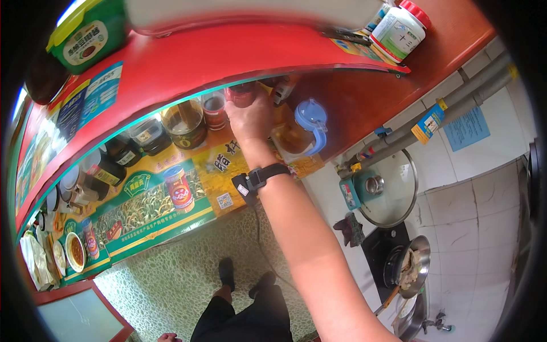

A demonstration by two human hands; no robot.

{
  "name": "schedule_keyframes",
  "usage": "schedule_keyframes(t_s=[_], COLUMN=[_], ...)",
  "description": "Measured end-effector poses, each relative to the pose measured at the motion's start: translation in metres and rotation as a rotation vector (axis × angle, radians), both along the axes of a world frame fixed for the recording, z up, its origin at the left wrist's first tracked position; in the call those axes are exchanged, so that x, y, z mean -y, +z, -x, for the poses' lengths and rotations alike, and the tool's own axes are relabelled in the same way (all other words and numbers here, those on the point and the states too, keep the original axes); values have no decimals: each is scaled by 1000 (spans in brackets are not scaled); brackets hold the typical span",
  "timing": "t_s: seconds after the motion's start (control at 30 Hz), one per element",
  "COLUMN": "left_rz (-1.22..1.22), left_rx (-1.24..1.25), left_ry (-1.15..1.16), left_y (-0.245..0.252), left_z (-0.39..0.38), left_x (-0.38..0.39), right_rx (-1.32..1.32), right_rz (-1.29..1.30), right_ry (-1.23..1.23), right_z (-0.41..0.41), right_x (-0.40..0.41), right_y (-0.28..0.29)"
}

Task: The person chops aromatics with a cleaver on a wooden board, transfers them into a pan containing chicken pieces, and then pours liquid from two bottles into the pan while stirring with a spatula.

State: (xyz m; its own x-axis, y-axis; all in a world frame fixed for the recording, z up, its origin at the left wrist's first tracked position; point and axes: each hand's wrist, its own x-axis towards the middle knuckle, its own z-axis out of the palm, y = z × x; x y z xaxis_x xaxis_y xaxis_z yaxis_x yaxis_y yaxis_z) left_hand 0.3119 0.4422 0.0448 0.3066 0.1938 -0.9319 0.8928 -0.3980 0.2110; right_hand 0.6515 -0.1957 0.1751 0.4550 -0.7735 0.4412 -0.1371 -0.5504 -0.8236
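My right hand (252,113) reaches into the shelf below the red top and is closed around a red container (241,95); the fingers' far side is hidden. Just left of it stands a glass jar with reddish contents (214,112), then a wider glass jar with dark contents (183,124). To its right is a clear pitcher with a blue lid and handle (311,115), holding yellowish contents. A black strap circles my right wrist. Only some fingers of my left hand (169,337) show at the bottom edge, low beside my leg.
Several lidded jars (147,134) line the shelf leftwards, towards a bowl of red-brown sauce (75,252). The red top (192,55) overhangs them. At right are a gas pipe (414,132), a glass pan lid (395,192) and a metal wok with food (416,269) on the stove.
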Motion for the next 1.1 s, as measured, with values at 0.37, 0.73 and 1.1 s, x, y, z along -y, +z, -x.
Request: schedule_keyframes(t_s=[0.37,0.73,1.1], left_rz=[41,114,484], left_rx=[34,328,674], left_ry=[-45,-160,-498], left_y=[-2,-23,114], left_z=[-13,-71,-153], left_x=[-2,19,218], right_rx=[-21,62,-38], right_rz=[200,-228,-467], right_ry=[6,277,443], right_z=[3,101,231], right_x=[3,-28,-63], right_y=[-13,35,72])
